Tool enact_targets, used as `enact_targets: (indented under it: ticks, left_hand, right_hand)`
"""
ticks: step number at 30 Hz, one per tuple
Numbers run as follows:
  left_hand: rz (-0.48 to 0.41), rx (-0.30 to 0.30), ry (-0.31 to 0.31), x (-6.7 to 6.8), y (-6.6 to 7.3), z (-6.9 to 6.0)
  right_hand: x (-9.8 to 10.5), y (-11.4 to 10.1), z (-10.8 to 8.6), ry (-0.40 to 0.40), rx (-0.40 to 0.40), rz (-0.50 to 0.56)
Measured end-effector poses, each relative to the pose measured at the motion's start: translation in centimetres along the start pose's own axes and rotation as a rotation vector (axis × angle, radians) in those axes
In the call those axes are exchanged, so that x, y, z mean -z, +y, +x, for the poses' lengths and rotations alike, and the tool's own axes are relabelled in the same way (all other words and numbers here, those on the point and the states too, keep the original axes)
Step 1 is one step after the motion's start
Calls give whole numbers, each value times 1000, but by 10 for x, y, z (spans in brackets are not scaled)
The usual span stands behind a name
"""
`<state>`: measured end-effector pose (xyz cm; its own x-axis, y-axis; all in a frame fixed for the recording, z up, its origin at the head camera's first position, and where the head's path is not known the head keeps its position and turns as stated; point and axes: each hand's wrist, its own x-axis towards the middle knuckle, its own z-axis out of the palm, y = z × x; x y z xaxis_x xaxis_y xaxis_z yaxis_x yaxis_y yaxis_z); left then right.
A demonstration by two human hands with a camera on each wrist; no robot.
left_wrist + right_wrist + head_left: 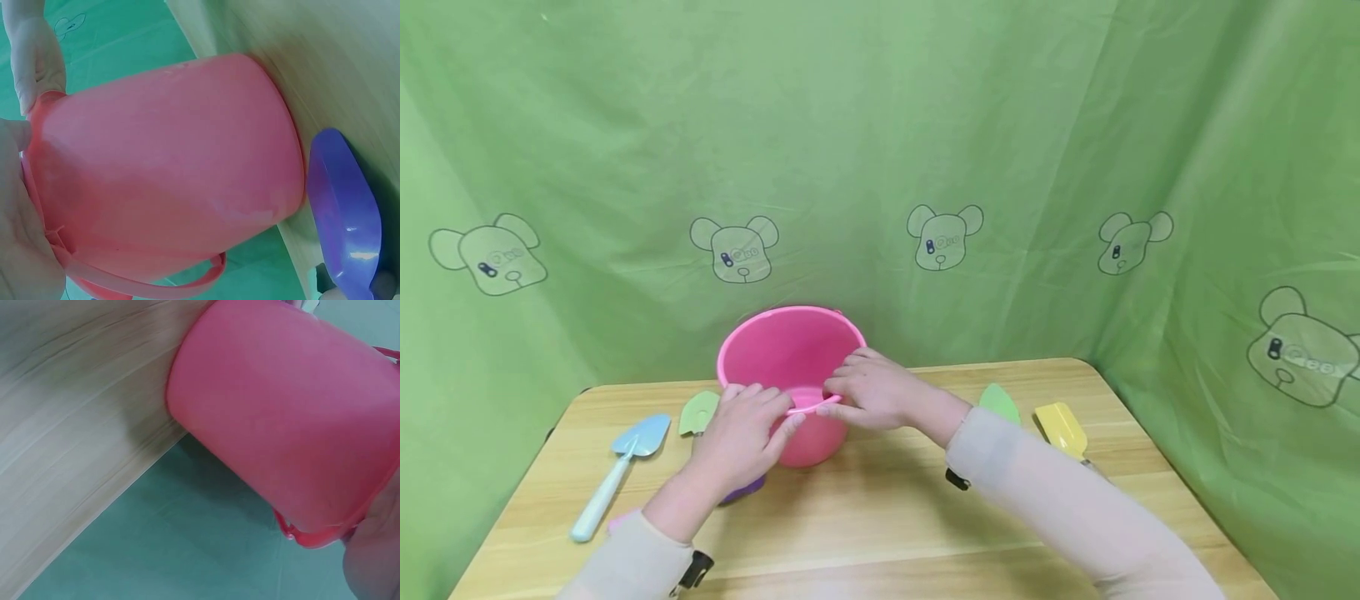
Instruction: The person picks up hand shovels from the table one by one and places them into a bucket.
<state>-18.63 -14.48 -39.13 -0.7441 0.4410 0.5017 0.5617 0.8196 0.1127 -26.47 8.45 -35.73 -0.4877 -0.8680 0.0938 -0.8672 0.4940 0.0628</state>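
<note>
- One green cloth (pixel 850 150), hung around the far side and flanks, five bear-face outlines (pixel 945 240) countable in the head view, only part of one in the left wrist view.
- One wood-grain surface (pixel 887 542), beneath the bucket and tools.
- One pink bucket (pixel 811 437), standing on the surface near the far edge, left of the middle; inside visible in the head view alone, outer wall large in both wrist views.
- Two pale sleeves (pixel 1022 467), one black piece (pixel 696 571) at each wrist.
- One left hand (pixel 741 437) and one right hand (pixel 876 392), both gripping the near rim, fingers hooked over inside, thumbs outside.
- One bucket handle (pixel 150 290), looped down the side in the left wrist view, hidden from the head view.
- One light blue trowel (pixel 604 493), at the left, blade away from the person.
- One purple scoop (pixel 347 200), just beside the bucket's base; hollow shown in the left wrist view, mere edge in the head view.
- One yellow spade (pixel 1062 429), partly behind the right sleeve.
- Two green blades: one pale (pixel 700 412) beside the left hand, one brighter (pixel 1000 404) behind the right sleeve.
- One pink piece (pixel 623 520), mostly hidden by the left sleeve, kind impossible to tell.
</note>
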Motion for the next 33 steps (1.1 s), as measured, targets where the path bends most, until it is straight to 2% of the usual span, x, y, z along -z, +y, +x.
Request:
enact_targets:
  ticks: [10, 23, 33]
  left_hand:
    - [0, 22, -21, 2, -1, 0]
    - [-7, 21, -26, 0, -3, 1]
    - [-15, 10, -57, 3, 0, 4]
  right_hand:
    - [-8, 4, 4, 87, 42, 54]
    - [-9, 1, 5, 92, 34, 85]
    - [-8, -1, 0, 93, 2, 86]
